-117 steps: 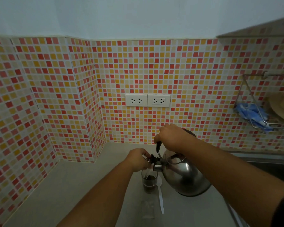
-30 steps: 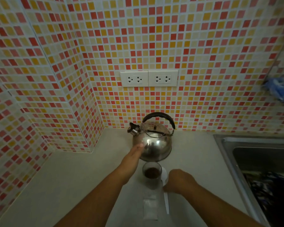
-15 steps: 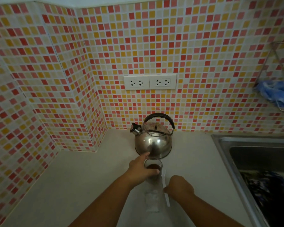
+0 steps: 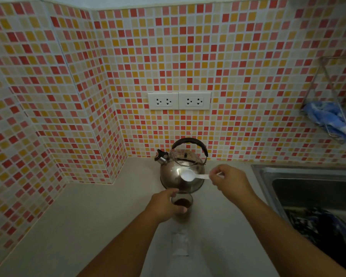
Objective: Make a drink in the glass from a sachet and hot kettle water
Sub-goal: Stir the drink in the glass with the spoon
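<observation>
A mosaic-tiled wall (red, orange, cream squares) turns a corner left of the double socket. Below it lies a pale countertop; right, a steel sink and wire rack.

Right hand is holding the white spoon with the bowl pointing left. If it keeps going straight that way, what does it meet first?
Probably nothing at once: the spoon in the right hand overlaps the kettle in the picture, but seems to hover nearer, above the glass. Depth is unclear, so the kettle's body could be first.

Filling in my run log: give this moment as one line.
left hand: holds glass | right hand: spoon lifted above glass | kettle: on counter behind | next: likely stir
</observation>
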